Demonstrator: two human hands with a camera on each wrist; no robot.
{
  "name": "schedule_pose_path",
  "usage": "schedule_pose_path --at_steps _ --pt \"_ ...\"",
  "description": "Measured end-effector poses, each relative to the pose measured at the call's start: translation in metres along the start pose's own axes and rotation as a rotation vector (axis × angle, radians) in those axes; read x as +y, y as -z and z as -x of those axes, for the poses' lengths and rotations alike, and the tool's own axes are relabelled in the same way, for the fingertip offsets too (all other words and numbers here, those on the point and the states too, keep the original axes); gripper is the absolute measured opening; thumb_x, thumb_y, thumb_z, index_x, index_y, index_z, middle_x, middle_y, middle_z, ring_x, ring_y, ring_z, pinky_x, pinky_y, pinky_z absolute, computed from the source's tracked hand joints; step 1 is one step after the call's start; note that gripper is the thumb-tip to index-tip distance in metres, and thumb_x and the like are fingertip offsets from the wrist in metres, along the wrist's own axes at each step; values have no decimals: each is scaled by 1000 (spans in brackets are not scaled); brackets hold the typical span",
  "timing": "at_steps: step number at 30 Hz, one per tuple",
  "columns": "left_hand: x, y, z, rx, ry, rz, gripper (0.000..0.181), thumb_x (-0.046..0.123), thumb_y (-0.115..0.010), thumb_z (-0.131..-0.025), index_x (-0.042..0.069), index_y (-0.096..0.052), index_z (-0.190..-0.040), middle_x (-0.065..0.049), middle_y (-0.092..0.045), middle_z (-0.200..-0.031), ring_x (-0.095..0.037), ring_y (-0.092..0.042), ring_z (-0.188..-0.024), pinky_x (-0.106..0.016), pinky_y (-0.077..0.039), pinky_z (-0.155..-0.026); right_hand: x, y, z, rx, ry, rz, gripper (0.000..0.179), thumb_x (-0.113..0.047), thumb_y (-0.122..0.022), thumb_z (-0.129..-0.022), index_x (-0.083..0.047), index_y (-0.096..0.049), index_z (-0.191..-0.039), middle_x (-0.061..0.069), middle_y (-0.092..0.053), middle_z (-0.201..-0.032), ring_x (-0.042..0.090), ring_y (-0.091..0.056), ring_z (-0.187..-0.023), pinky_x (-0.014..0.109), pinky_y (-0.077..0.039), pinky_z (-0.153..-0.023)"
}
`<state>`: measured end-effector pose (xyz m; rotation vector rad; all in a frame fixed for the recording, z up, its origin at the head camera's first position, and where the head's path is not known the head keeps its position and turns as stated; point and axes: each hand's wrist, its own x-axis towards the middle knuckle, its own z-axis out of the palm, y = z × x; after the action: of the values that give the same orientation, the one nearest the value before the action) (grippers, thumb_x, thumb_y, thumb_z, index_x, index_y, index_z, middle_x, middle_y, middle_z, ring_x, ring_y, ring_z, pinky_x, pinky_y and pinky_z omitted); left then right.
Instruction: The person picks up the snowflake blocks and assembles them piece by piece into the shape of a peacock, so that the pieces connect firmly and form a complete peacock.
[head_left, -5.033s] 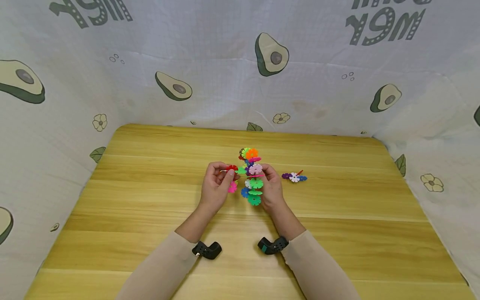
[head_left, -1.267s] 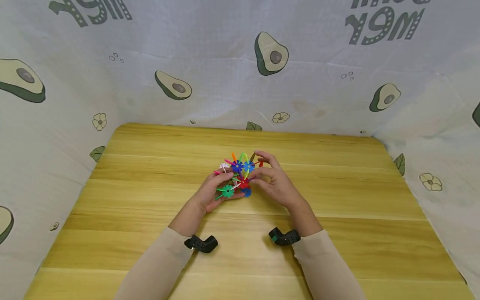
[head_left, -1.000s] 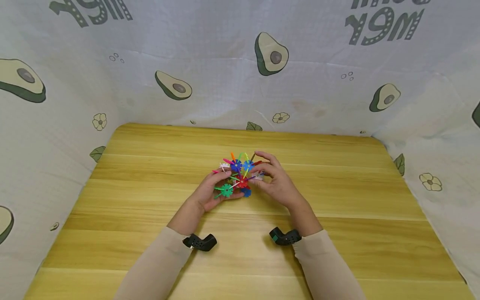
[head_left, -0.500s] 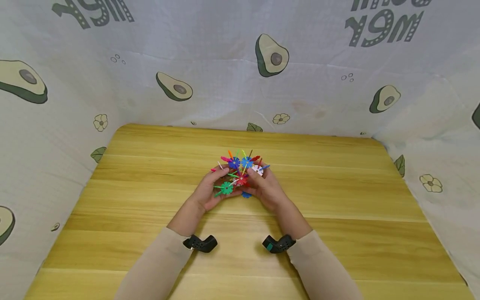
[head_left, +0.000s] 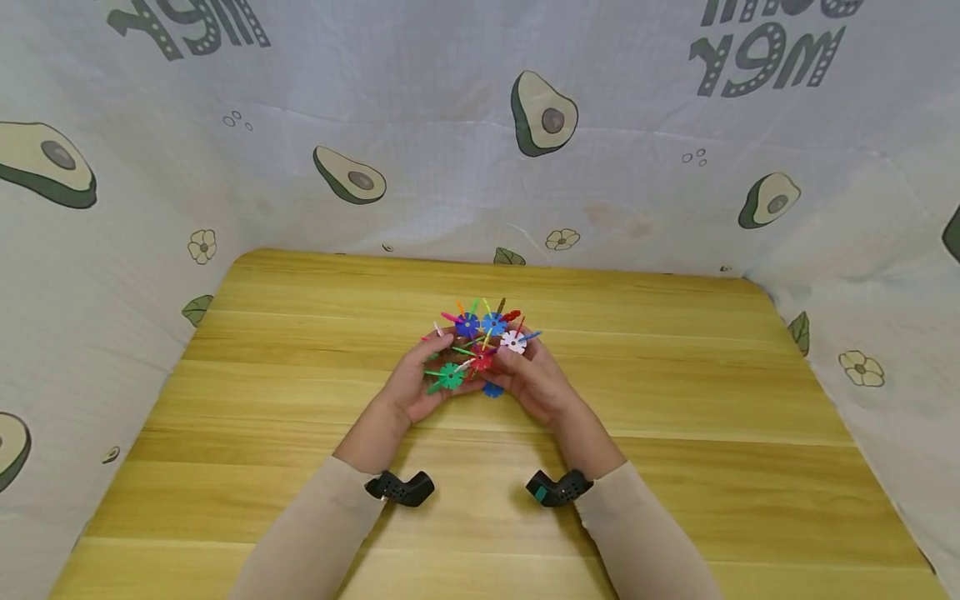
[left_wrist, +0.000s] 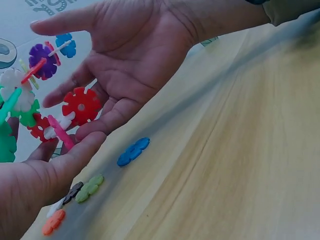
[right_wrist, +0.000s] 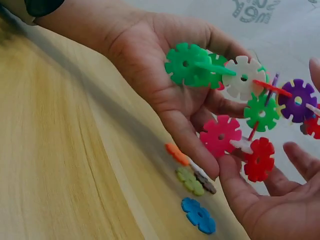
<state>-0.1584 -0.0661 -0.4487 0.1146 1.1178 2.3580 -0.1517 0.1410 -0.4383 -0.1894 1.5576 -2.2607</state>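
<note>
My hands together hold a construction of linked, notched flower-shaped discs (head_left: 468,324) in many colours, raised above the table. My left hand (head_left: 408,382) grips its left part. The thumb is above and the fingers reach underneath, near a green disc (head_left: 452,376). My right hand (head_left: 538,385) grips the right part, its thumb beside a white disc (head_left: 513,341) that has red and blue discs slotted into it. In the right wrist view, purple (right_wrist: 298,101), white (right_wrist: 244,78) and pink (right_wrist: 221,136) discs show on the underside. Fingertips of both hands come close under a red disc (right_wrist: 259,159).
Below the hands, several loose discs lie on the wooden table (head_left: 300,400): blue (right_wrist: 198,215), olive green (right_wrist: 189,180), orange (right_wrist: 177,154), brown and white. The hands mostly hide them from above. A printed cloth (head_left: 435,100) hangs around the back and sides.
The construction has turned. The small white, blue and purple cluster has left the table, and its white disc now sits at the construction's right end. My right hand has closed in from the right.
</note>
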Motion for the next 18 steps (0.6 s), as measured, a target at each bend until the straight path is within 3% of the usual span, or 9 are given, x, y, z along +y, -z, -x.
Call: schedule_pose_path --at_steps 4,7,10,13,16,18 --pt "1 1 1 -1 -2 53 37 29 -34 -108 16 -52 -138 -2 -68 -125 -25 -66 -119 -73 -31 -115 -1 2 1 -46 17 32 69 -19 -65 -98 -13 -27 -155 7 -47 -143 19 -60 -125 48 -48 -113" --pt "1 0 1 15 -7 85 43 32 -34 -107 14 -46 -144 -2 -63 -131 -26 -62 -124 -68 -32 -119 -1 1 1 -38 -3 59 64 -12 -57 -97 -13 -29 -155 7 -45 -142 21 -56 -126 51 -46 -115" --pt "0 0 1 43 -33 104 40 33 -31 -106 15 -49 -138 1 -61 -127 -19 -61 -121 -53 -40 -118 -1 -2 1 -4 -77 59 52 -12 -52 -99 -11 -35 -148 4 -53 -127 21 -61 -113 44 -55 -107" --pt "-2 -2 1 94 -88 109 34 32 -31 -105 19 -56 -124 5 -64 -116 -12 -64 -108 -39 -49 -106 -1 -5 2 9 -168 26 39 -20 -49 -103 -11 -38 -141 1 -61 -104 17 -67 -91 33 -62 -88" --pt "-4 -3 0 137 -168 85 29 28 -33 -103 22 -61 -110 8 -67 -103 -8 -64 -96 -29 -54 -92 0 -11 2 -34 -215 -57 36 -26 -44 -108 -13 -33 -140 0 -66 -90 15 -69 -79 28 -64 -77" --pt "-6 -4 -1 151 -233 57 26 25 -34 -100 23 -60 -105 10 -67 -98 -6 -64 -93 -24 -55 -86 1 -15 3 -88 -227 -132 37 -29 -41 -110 -14 -29 -141 2 -71 -91 14 -72 -79 27 -64 -76"
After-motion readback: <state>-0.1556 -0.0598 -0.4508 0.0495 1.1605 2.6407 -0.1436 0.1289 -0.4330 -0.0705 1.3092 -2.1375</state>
